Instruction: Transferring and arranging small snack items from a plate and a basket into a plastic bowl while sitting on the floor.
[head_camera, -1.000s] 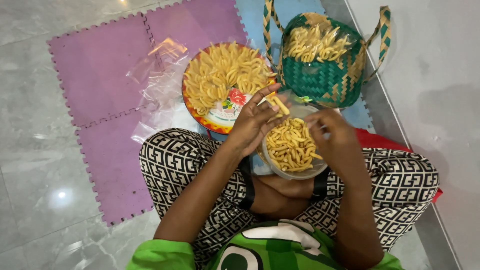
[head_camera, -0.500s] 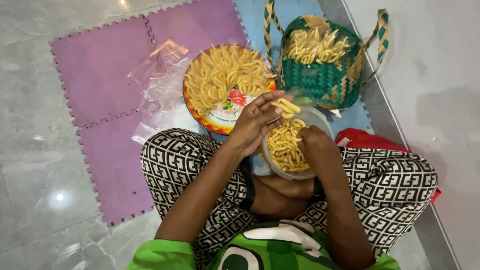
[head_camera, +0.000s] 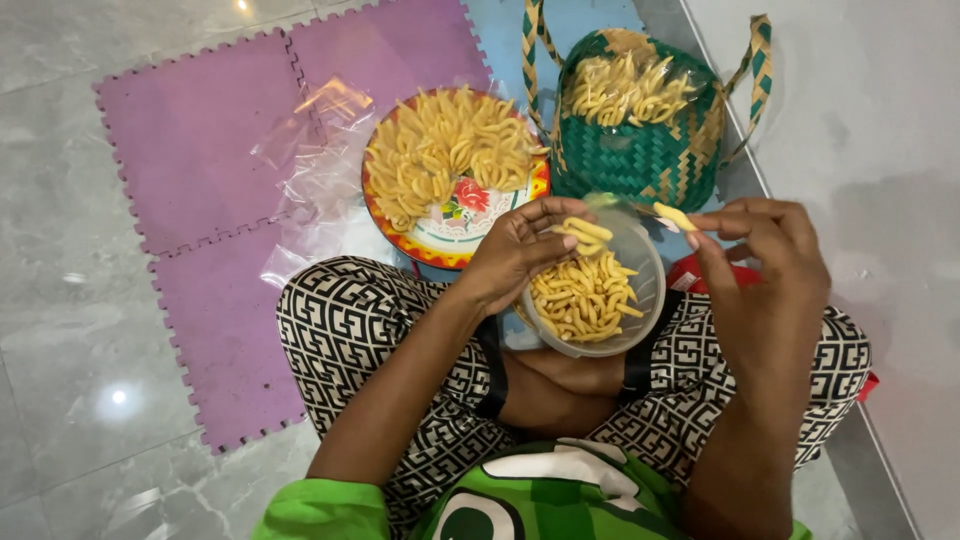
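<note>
A clear plastic tub (head_camera: 645, 300) half full of yellow snack sticks rests on my lap. My left hand (head_camera: 515, 250) grips the tub's left rim, with a few sticks (head_camera: 583, 233) lying over its fingers. Just right of the tub, my right hand (head_camera: 765, 255) is raised, pinching one yellow stick (head_camera: 675, 215) between thumb and fingertips. A round flowered tray (head_camera: 450, 235) piled with the same sticks lies beyond the tub on the mat.
A green woven basket (head_camera: 640, 160) with striped handles holds more sticks at the back right. Clear plastic bags (head_camera: 310, 150) lie on the purple foam mat (head_camera: 200, 150). A red object (head_camera: 685, 275) sits under my right knee. Grey tiled floor surrounds the mat.
My right hand has lifted out of the tub and moved right, now holding a single stick. My left hand stays on the rim with sticks across its fingers.
</note>
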